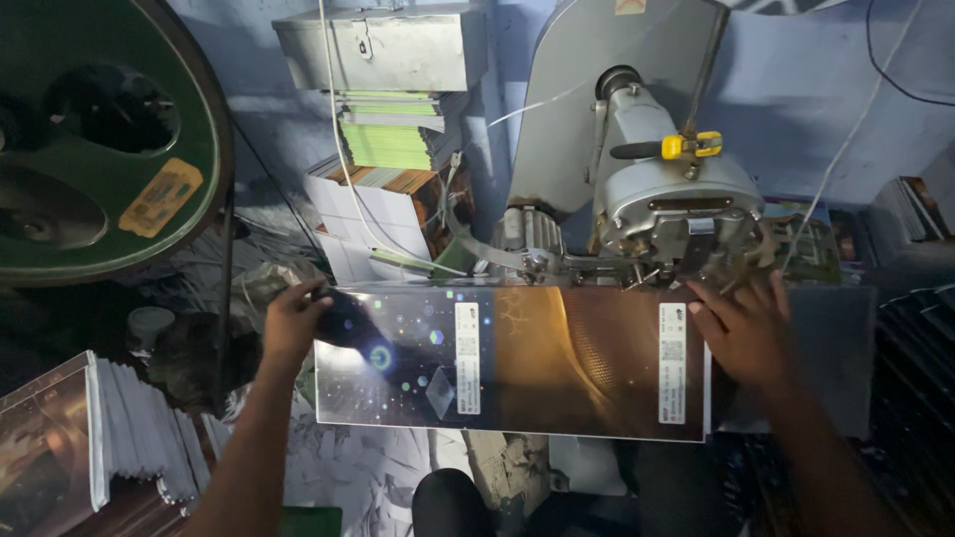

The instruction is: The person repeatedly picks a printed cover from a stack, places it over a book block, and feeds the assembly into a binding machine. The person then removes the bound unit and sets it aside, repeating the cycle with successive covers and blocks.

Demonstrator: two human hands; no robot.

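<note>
2 hands are on 1 glossy printed cover sheet [512,358], which lies flat across the grey machine bed [836,338] below the stitching head [676,204]. My left hand [293,323] grips the sheet's left edge, fingers curled over it. My right hand [746,333] lies open, palm down, on the sheet's right end near the bed's far edge. Stacked booklets [129,433] sit well apart, by my left forearm.
</note>
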